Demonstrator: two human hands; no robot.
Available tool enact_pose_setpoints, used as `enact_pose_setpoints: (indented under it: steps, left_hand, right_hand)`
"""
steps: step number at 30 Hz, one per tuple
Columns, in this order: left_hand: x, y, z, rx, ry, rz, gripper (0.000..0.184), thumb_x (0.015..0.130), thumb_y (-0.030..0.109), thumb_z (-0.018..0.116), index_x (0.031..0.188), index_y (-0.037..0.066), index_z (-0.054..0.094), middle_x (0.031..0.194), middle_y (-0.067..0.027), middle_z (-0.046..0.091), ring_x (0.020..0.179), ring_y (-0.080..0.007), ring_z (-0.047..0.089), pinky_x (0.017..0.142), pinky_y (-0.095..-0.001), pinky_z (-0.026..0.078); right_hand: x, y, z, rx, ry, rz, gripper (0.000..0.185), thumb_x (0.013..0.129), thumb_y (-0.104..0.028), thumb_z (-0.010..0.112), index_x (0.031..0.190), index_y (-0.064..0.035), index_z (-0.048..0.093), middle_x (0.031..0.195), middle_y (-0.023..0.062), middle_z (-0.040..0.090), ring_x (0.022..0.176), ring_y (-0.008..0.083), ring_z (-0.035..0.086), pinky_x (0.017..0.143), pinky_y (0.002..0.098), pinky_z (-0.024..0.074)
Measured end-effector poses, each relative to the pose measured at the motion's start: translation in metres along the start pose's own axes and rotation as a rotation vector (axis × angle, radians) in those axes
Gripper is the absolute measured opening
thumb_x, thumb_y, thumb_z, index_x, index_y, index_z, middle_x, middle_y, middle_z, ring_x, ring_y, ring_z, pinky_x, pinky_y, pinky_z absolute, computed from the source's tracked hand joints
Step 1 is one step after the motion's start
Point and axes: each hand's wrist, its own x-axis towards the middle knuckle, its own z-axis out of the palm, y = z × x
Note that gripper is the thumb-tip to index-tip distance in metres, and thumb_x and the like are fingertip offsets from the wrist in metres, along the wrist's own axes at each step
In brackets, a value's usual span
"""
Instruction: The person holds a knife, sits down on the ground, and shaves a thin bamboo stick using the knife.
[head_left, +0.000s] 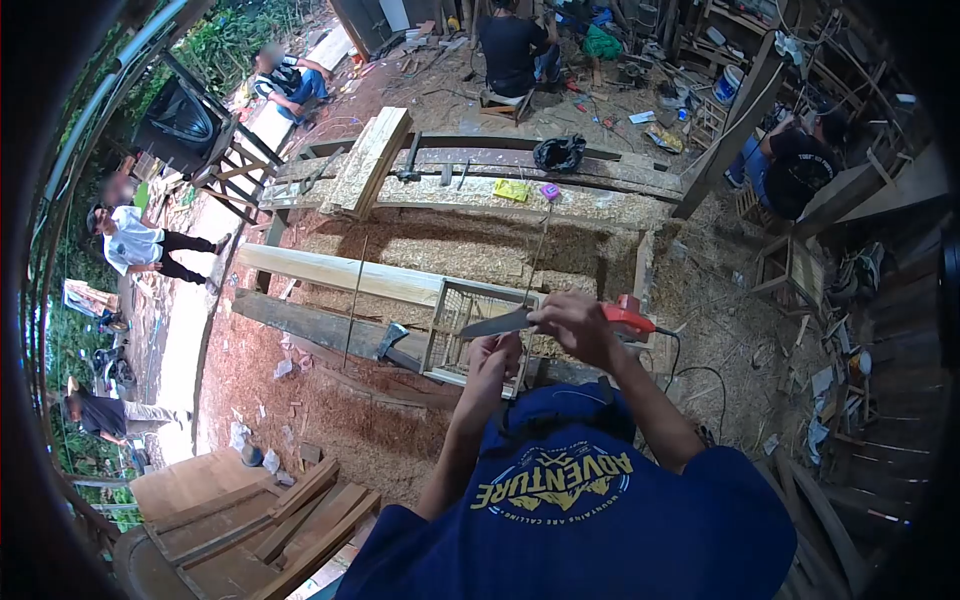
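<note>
My right hand (572, 322) is closed around the handle end of a knife (495, 325) with a broad, dark grey blade. The blade points left, its tip above a wooden frame (436, 340) with a lattice inside. My left hand (494, 362) is just below the blade with its fingers curled together; whatever they hold, if anything, is too small to make out. The frame lies under both hands, partly hidden by them, across the beams of a bench. Close to the right hand, a red power tool (628, 316) rests with its black cord trailing down to the right.
Long planks (335, 272) run left from the frame. A clamp-like metal piece (393, 340) sits beside it. Farther back are stacked boards (370, 160), a yellow packet (511, 190) and a black bag (560, 153). Wood shavings cover the ground. Several people sit or stand around.
</note>
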Motion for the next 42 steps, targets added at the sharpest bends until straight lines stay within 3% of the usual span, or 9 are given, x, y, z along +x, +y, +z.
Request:
enact_pose_setpoints:
  steps: [4, 7, 10, 21, 26, 28, 29, 32, 42]
  left_hand:
    - [-0.020, 0.025, 0.007, -0.045, -0.049, -0.073, 0.041, 0.103, 0.016, 0.049, 0.142, 0.004, 0.048, 0.066, 0.0095, 0.031, 0.052, -0.0009, 0.025, 0.045, -0.0206, 0.021]
    - [-0.015, 0.014, 0.004, -0.023, -0.044, -0.097, 0.043, 0.103, 0.018, 0.049, 0.143, 0.003, 0.045, 0.066, 0.0098, 0.030, 0.052, -0.0011, 0.025, 0.045, -0.0197, 0.021]
    - [-0.009, 0.004, 0.006, -0.051, -0.051, -0.089, 0.044, 0.103, 0.018, 0.049, 0.144, 0.005, 0.044, 0.067, 0.0099, 0.030, 0.052, -0.0013, 0.025, 0.044, -0.0200, 0.020]
    - [-0.016, 0.016, 0.004, 0.004, 0.008, 0.008, 0.047, 0.103, 0.012, 0.046, 0.149, 0.010, 0.040, 0.069, 0.0104, 0.030, 0.053, 0.0004, 0.026, 0.045, -0.0177, 0.020]
    - [-0.042, 0.006, -0.014, 0.035, -0.031, 0.001, 0.043, 0.102, 0.012, 0.048, 0.145, 0.007, 0.045, 0.069, 0.0097, 0.031, 0.053, 0.0001, 0.028, 0.045, -0.0183, 0.022]
    - [-0.038, -0.016, -0.023, 0.000, -0.016, 0.017, 0.042, 0.103, 0.012, 0.048, 0.144, 0.006, 0.046, 0.068, 0.0094, 0.032, 0.053, 0.0003, 0.028, 0.045, -0.0185, 0.023]
    - [-0.031, -0.022, -0.028, -0.017, 0.100, 0.025, 0.043, 0.101, 0.013, 0.049, 0.142, 0.001, 0.046, 0.068, 0.0078, 0.036, 0.051, -0.0021, 0.031, 0.045, -0.0181, 0.024]
    - [-0.013, -0.005, -0.027, -0.070, 0.124, 0.042, 0.041, 0.102, 0.012, 0.048, 0.141, 0.000, 0.047, 0.070, 0.0067, 0.040, 0.053, -0.0020, 0.034, 0.046, -0.0185, 0.028]
    - [0.017, 0.007, -0.007, 0.068, 0.079, 0.126, 0.037, 0.102, 0.019, 0.053, 0.136, 0.003, 0.054, 0.083, 0.0056, 0.054, 0.066, -0.0006, 0.039, 0.056, -0.0181, 0.031]
  right_hand:
    - [0.006, 0.034, -0.040, -0.073, 0.245, 0.336, 0.004, 0.083, -0.009, 0.068, 0.086, -0.0109, 0.068, 0.082, 0.0066, 0.070, 0.075, 0.0274, 0.065, 0.069, 0.0403, 0.0473]
    - [0.004, 0.027, -0.041, -0.118, 0.096, 0.154, 0.011, 0.079, 0.003, 0.069, 0.086, -0.0039, 0.064, 0.087, 0.0097, 0.067, 0.081, 0.0250, 0.067, 0.071, 0.0343, 0.0535]
    - [-0.007, -0.011, 0.001, 0.035, -0.095, 0.020, 0.011, 0.080, -0.005, 0.072, 0.089, -0.0094, 0.066, 0.086, 0.0065, 0.067, 0.080, 0.0275, 0.064, 0.070, 0.0399, 0.0467]
    - [0.015, -0.019, 0.011, -0.054, -0.147, -0.102, 0.012, 0.083, -0.008, 0.069, 0.094, -0.0114, 0.069, 0.085, 0.0044, 0.068, 0.085, 0.0229, 0.065, 0.077, 0.0368, 0.0434]
    - [0.011, 0.064, -0.026, -0.169, 0.284, 0.328, 0.018, 0.085, 0.004, 0.064, 0.099, -0.0082, 0.064, 0.088, 0.0059, 0.068, 0.078, 0.0172, 0.065, 0.066, 0.0299, 0.0516]
    - [0.010, 0.076, -0.045, -0.272, 0.283, 0.378, 0.010, 0.094, -0.003, 0.061, 0.101, -0.0100, 0.063, 0.085, 0.0051, 0.067, 0.075, 0.0130, 0.064, 0.065, 0.0278, 0.0493]
    - [0.008, 0.071, -0.043, -0.202, 0.290, 0.417, 0.014, 0.094, -0.020, 0.065, 0.102, -0.0103, 0.061, 0.079, 0.0067, 0.070, 0.068, 0.0220, 0.067, 0.056, 0.0340, 0.0476]
    - [0.008, 0.030, -0.020, 0.045, 0.253, 0.458, 0.014, 0.092, -0.020, 0.068, 0.099, -0.0092, 0.062, 0.077, 0.0071, 0.068, 0.067, 0.0214, 0.065, 0.058, 0.0342, 0.0473]
    - [0.001, -0.009, 0.040, 0.167, -0.056, 0.167, 0.020, 0.089, -0.017, 0.072, 0.093, -0.0014, 0.060, 0.088, 0.0093, 0.065, 0.078, 0.0200, 0.065, 0.067, 0.0315, 0.0524]
